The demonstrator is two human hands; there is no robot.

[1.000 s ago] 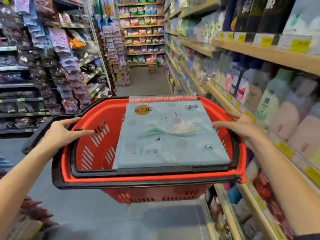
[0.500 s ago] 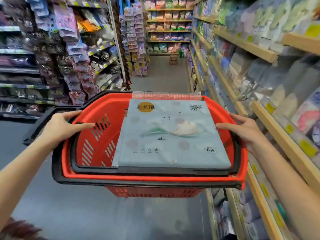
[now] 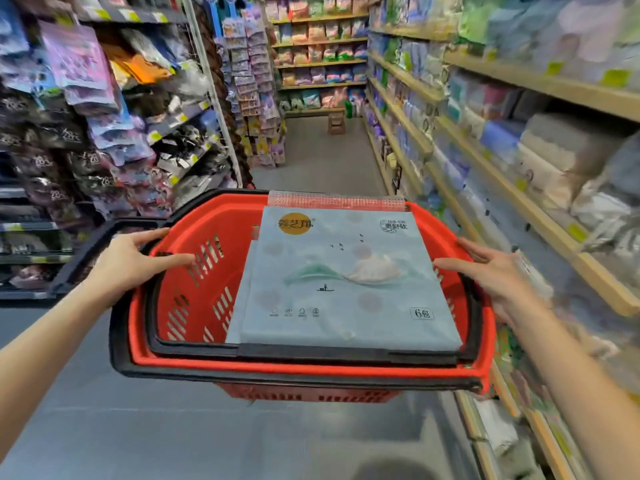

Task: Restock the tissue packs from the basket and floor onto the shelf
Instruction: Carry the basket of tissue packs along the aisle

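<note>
I carry a red plastic basket (image 3: 194, 299) with black rim and handles, held level in front of me above the floor. A flat pale blue tissue pack (image 3: 343, 282) with a landscape print fills its right half, and a second pack's edge shows under it. My left hand (image 3: 135, 261) grips the basket's left rim, thumb inside. My right hand (image 3: 491, 275) grips the right rim. The wooden shelf (image 3: 519, 199) with tissue and paper goods runs along my right side.
A grey aisle floor (image 3: 318, 157) stretches ahead to a small wooden stool (image 3: 336, 122) and a far shelf wall (image 3: 318, 50). Racks of hanging packets (image 3: 104, 109) line the left side. Lower shelf edges (image 3: 485, 420) sit close to the basket's right corner.
The view has moved forward along the aisle and tilted up. Both hands keep the same grip on the basket, and the tissue pack has not shifted.
</note>
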